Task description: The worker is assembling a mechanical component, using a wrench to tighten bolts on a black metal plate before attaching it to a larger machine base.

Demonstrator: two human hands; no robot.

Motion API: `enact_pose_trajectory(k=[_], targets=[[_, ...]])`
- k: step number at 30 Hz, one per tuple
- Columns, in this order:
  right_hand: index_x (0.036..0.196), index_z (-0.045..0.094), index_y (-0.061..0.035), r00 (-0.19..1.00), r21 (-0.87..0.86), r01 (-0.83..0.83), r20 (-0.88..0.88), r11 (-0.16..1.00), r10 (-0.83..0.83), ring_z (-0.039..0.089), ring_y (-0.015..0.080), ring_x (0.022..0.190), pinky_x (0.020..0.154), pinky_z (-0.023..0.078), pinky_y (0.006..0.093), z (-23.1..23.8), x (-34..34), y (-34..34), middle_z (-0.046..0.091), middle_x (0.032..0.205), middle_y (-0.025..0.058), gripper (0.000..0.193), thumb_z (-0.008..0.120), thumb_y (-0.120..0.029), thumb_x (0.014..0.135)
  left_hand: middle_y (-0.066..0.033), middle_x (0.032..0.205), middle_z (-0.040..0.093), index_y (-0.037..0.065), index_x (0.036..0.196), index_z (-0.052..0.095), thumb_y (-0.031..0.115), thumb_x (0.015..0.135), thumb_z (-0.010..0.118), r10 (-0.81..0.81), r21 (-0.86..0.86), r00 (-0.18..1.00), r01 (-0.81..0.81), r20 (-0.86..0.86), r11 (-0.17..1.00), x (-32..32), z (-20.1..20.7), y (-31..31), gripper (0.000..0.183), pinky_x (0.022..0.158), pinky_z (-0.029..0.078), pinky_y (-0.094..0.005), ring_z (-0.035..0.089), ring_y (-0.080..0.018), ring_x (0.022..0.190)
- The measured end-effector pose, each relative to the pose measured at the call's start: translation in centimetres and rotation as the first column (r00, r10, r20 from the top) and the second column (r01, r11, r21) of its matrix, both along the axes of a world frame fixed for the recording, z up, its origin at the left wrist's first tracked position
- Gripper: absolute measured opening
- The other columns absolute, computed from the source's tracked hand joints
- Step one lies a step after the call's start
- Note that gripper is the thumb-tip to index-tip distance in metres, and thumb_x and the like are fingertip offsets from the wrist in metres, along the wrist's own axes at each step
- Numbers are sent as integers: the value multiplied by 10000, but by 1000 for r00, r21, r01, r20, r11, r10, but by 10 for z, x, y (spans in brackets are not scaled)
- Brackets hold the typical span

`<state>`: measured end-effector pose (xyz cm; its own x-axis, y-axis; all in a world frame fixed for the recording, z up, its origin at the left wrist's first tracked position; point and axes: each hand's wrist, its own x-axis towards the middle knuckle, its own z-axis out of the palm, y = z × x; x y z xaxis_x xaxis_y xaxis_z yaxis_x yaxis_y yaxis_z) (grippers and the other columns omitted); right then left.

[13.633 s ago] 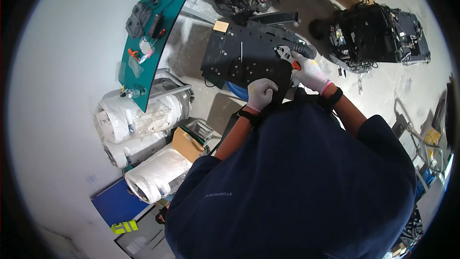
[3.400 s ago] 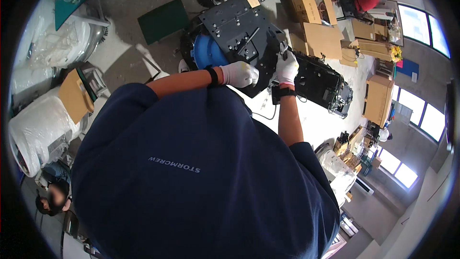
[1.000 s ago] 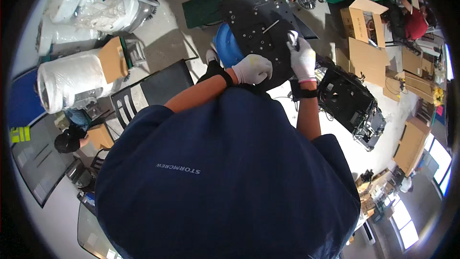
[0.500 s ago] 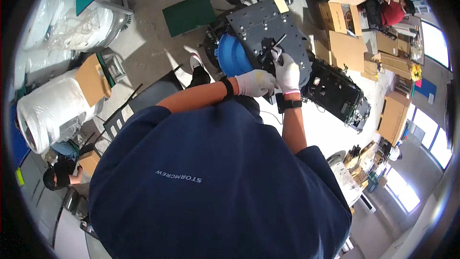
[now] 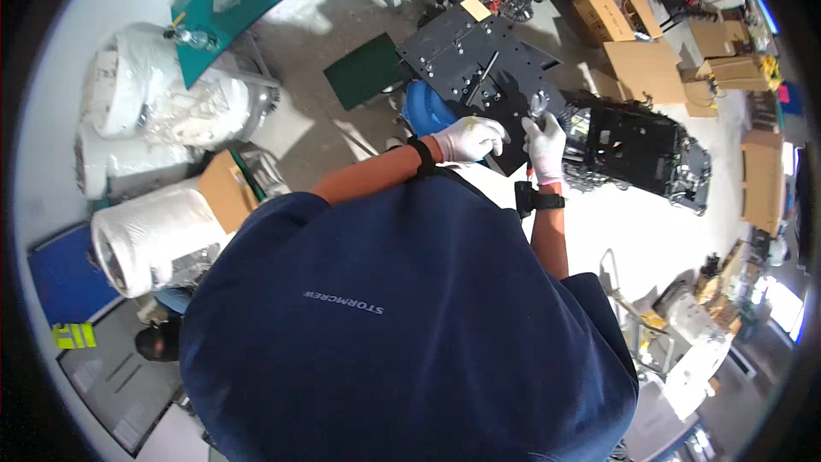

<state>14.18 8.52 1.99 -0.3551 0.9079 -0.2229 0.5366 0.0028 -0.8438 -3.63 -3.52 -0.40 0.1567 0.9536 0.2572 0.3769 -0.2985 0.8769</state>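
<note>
A black flat plate [image 5: 445, 56] dotted with small bolts and fittings lies before me, partly over a blue round tub [image 5: 425, 109]. On the plate rests a thin grey rod [image 5: 484, 75]. My left hand [image 5: 470, 139], in a white glove, is at the plate's near edge with its fingers curled together; whatever they pinch is hidden. To its right, my gloved right hand [image 5: 546, 144] is closed near the plate's right corner. A small shiny item [image 5: 539, 103] shows at its fingertips, and something orange sticks out by the wrist; I cannot make out their kind.
A black machine frame [image 5: 637, 150] with wiring stands to the right. Left of the plate is a dark green board [image 5: 366, 73]. Beyond are a green table [image 5: 231, 26] with orange-handled tools, an open cardboard box [image 5: 616, 13] and plastic-wrapped rolls [image 5: 162, 222]. A person [image 5: 158, 338] is at lower left.
The whole view has shifted and turned. My right hand has drawn away from the rod toward the plate's right corner, and my hands are farther apart.
</note>
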Motion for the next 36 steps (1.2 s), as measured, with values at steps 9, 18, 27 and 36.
enact_pose_trajectory(k=[9,18,27,36], targets=[[919,649,-33,770,-333,323,-452,886,-450,533,72,595,532,427,247,-25,79,-28,607,726,-1,146,648,-169,970,-96,990,725,40,795,707,-83,795,554,161,14,982,-161,-102,987,21,-1,0,197,840,564,-343,710,-246,940],[1165,608,-2,586,-517,489,-403,703,-704,605,120,575,508,518,268,-59,138,-37,663,835,75,219,576,-67,958,-98,978,721,37,800,714,-76,819,550,96,-142,982,-120,-165,983,21,11,14,200,846,561,-339,705,-242,938],[1058,629,10,695,-396,460,-396,795,-600,611,105,590,532,498,246,-29,96,-21,641,800,45,136,624,-50,935,-73,957,716,83,776,706,-48,782,559,14,18,981,-11,-195,1000,7,4,20,197,837,546,-375,685,-260,916],[999,607,-28,746,-318,515,-292,796,-599,534,72,510,457,443,228,19,-1,-37,575,678,6,99,653,-88,935,-31,1008,733,98,767,707,-53,761,549,-282,57,959,280,32,958,-24,0,22,218,856,548,-382,682,-240,998]])
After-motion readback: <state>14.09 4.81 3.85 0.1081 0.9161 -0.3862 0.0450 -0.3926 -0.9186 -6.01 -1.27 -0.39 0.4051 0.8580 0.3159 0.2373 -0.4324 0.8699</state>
